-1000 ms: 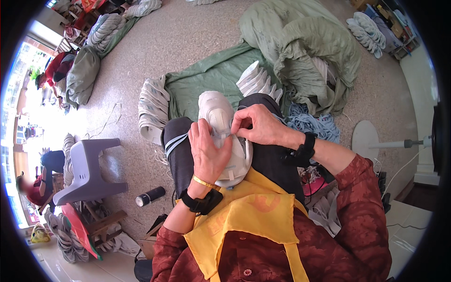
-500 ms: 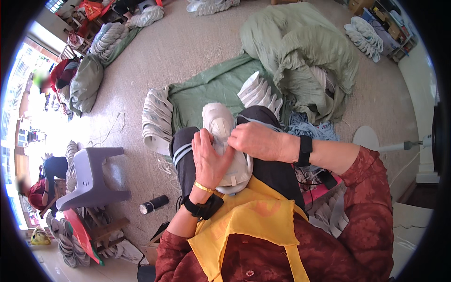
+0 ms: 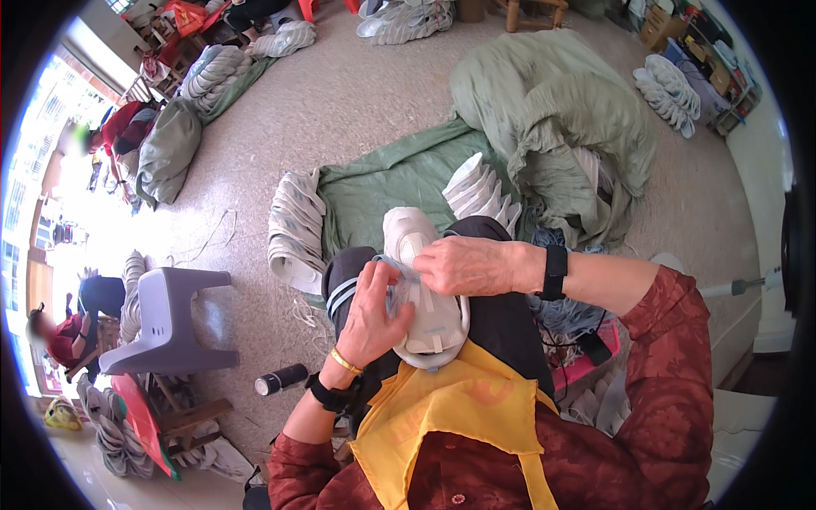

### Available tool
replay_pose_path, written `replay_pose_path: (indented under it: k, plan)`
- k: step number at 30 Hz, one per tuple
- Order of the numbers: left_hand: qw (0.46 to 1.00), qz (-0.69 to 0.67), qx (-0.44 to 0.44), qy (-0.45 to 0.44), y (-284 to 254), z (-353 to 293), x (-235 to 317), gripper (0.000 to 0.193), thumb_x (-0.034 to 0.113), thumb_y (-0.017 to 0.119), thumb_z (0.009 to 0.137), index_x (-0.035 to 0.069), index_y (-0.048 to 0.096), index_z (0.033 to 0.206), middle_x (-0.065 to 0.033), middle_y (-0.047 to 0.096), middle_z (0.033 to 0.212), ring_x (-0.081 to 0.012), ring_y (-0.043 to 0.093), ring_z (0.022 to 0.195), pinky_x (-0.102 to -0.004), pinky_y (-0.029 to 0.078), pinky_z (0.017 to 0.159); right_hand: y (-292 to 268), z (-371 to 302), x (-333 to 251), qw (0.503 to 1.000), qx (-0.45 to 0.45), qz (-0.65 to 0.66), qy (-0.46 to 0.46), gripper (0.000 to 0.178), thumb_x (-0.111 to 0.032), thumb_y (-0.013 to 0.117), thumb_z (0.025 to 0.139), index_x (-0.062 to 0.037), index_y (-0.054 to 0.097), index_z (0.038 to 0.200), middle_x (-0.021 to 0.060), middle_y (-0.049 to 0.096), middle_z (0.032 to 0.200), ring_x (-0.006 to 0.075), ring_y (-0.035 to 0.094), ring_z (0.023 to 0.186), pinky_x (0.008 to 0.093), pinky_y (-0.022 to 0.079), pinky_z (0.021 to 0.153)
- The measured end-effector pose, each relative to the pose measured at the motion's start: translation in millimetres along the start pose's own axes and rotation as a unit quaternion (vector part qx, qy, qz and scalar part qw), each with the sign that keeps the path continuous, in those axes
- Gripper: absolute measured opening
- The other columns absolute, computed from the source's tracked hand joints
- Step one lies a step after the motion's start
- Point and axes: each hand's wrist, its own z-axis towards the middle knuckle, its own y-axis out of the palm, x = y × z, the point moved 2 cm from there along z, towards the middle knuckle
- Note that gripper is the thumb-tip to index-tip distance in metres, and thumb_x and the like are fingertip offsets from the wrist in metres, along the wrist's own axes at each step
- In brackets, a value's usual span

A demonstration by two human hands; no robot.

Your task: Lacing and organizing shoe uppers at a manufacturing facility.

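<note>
A white sneaker (image 3: 429, 319) lies across my lap, toe pointing away from me, between my dark-trousered knees. My left hand (image 3: 371, 310) is at the left side of its lacing area, with bent fingers closed on a light blue shoelace (image 3: 396, 267). From the right, my right hand (image 3: 472, 268) reaches over the shoe. Its fingertips are pinched together at the lace; the exact grip is partly hidden. More light blue laces (image 3: 342, 297) lie over my left knee. A yellow apron (image 3: 442, 399) touches the heel end.
Nested white shoes (image 3: 296, 234) stand left and more (image 3: 480, 195) right on a green cloth (image 3: 374, 183). A large green sack (image 3: 552, 110) bulges behind. Blue laces (image 3: 569, 302) hang by my right knee. A grey plastic chair (image 3: 166, 319) and black cylinder (image 3: 282, 379) are left; people work beyond.
The light blue lace that ran from my right hand over the right knee now shows at my left fingers. My left hand has shifted to the shoe's left side. The whole view has tilted slightly.
</note>
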Motion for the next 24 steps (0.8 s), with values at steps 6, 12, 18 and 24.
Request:
replay_pose_path:
  k: [6, 12, 18, 24]
  plan:
    - [0.999, 0.045, 0.006, 0.015, 0, 3, 4, 0.043, 0.004, 0.068, 0.074, -0.001, 0.052, 0.114, -0.0184, 0.052, 0.106, -0.0382, 0.055, 0.102, -0.0440, 0.050, 0.090, -6, 0, -5, 0.999, 0.018, 0.032, -0.040, 0.009, -0.010, 0.067, 0.078, -0.0028, 0.071, 0.082, 0.0060, 0.064, 0.092, 0.0193, 0.067, 0.094, 0.0312, 0.058, 0.080]
    - [0.997, 0.044, 0.068, -0.009, 12, 5, 1, 0.034, 0.000, 0.062, 0.073, -0.002, 0.051, 0.106, -0.0211, 0.053, 0.100, -0.0426, 0.053, 0.097, -0.0503, 0.046, 0.087, -15, -5, -31, 0.953, 0.126, 0.254, 0.102, 0.014, -0.008, 0.066, 0.087, -0.0027, 0.056, 0.095, 0.0114, 0.061, 0.085, 0.0296, 0.069, 0.076, 0.0407, 0.057, 0.062]
    - [0.992, 0.071, 0.109, 0.000, 15, 8, 2, 0.030, -0.001, 0.065, 0.078, 0.000, 0.052, 0.105, -0.0177, 0.054, 0.097, -0.0387, 0.056, 0.095, -0.0456, 0.048, 0.084, -2, 2, -35, 0.811, 0.187, 0.420, 0.361, 0.017, -0.006, 0.068, 0.092, -0.0012, 0.054, 0.100, 0.0157, 0.065, 0.076, 0.0329, 0.069, 0.070, 0.0416, 0.053, 0.062]
    - [0.992, 0.052, 0.111, -0.016, 16, 6, 2, 0.033, -0.003, 0.062, 0.077, -0.002, 0.052, 0.108, -0.0214, 0.054, 0.102, -0.0425, 0.053, 0.098, -0.0497, 0.046, 0.089, 14, 18, -36, 0.844, 0.179, 0.317, 0.394, 0.018, -0.005, 0.072, 0.088, -0.0024, 0.058, 0.099, 0.0142, 0.063, 0.071, 0.0315, 0.068, 0.065, 0.0410, 0.052, 0.058]
